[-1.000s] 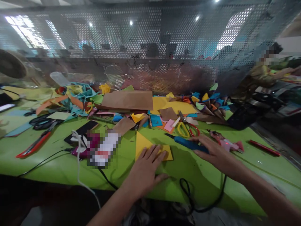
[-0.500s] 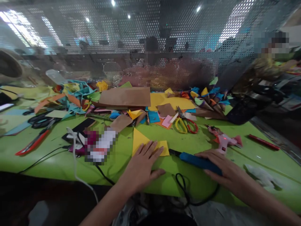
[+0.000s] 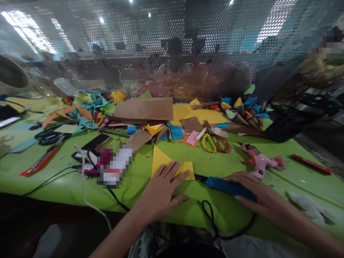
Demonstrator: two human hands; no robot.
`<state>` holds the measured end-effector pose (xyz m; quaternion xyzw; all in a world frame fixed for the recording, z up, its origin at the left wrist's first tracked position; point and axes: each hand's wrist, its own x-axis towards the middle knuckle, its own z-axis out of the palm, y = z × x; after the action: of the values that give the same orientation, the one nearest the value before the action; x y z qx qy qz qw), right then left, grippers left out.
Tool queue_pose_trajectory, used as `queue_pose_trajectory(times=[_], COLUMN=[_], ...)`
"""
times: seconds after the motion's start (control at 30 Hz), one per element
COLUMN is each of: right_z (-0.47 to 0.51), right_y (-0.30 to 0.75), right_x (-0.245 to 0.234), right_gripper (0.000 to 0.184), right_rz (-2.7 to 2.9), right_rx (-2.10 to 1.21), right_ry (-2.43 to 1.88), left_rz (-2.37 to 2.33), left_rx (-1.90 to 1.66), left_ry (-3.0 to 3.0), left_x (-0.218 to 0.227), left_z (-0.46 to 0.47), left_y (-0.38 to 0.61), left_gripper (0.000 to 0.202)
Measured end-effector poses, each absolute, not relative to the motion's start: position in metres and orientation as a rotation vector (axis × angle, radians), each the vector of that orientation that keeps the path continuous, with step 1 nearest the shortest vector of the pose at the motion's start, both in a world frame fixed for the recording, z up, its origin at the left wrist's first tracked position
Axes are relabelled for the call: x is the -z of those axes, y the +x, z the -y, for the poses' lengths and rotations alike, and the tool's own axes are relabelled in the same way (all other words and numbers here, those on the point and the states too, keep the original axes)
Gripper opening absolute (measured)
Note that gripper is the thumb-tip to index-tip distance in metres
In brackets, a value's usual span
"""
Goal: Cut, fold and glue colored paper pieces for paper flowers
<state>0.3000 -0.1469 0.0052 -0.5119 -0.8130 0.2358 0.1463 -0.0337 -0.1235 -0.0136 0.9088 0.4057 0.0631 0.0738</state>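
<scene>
My left hand (image 3: pixel 163 186) lies flat with its fingers spread on a folded piece of yellow paper (image 3: pixel 159 159), pressing it to the green table top. My right hand (image 3: pixel 249 188) is wrapped round the blue handle of a knife (image 3: pixel 228 188) with a dark blade. The blade points left, its tip at the right edge of the yellow paper. I cannot tell whether the tip is under the paper. A black cord (image 3: pixel 212 215) loops below the handle. Part of the paper is hidden under my left fingers.
Scissors (image 3: pixel 211 139) with yellow and red handles lie beyond my hands. To the right are a pink glue gun (image 3: pixel 260 163) and a red pen-like stick (image 3: pixel 311 165). A red cutter (image 3: pixel 44 159) lies left. Brown paper (image 3: pixel 145 108) and colourful scraps line the perforated screen (image 3: pixel 172 32).
The view has shifted slightly, so things at the right appear a little further right. Both hands keep their hold, with the knife tip still at the paper's edge.
</scene>
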Motion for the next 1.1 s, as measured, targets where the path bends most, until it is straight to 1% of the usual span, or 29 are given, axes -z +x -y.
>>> queue_pose_trajectory(times=[0.17,0.6,0.87,1.1], right_z=[0.144,0.155,0.163,0.169], right_y=[0.303,0.302,0.284,0.278], right_x=[-0.005,0.007,0.004,0.001], right_gripper=[0.038,0.04,0.04,0.04], right_rz=[2.35,2.305,2.314,2.357], right_rx=[-0.647,-0.69,-0.684,-0.656], right_ry=[-1.473,-1.515,-1.542,-1.503], left_rz=[-1.221,-1.226,-1.236,-1.301], left_rx=[-0.21,-0.208,-0.185,-0.282], left_ry=[2.742,2.719,2.667,2.63], left_x=[0.014,0.013,0.012,0.018], left_z=[0.123,0.124,0.124,0.127], left_y=[-0.033,-0.032,-0.031,-0.025], left_gripper=[0.064,0.064,0.064,0.062])
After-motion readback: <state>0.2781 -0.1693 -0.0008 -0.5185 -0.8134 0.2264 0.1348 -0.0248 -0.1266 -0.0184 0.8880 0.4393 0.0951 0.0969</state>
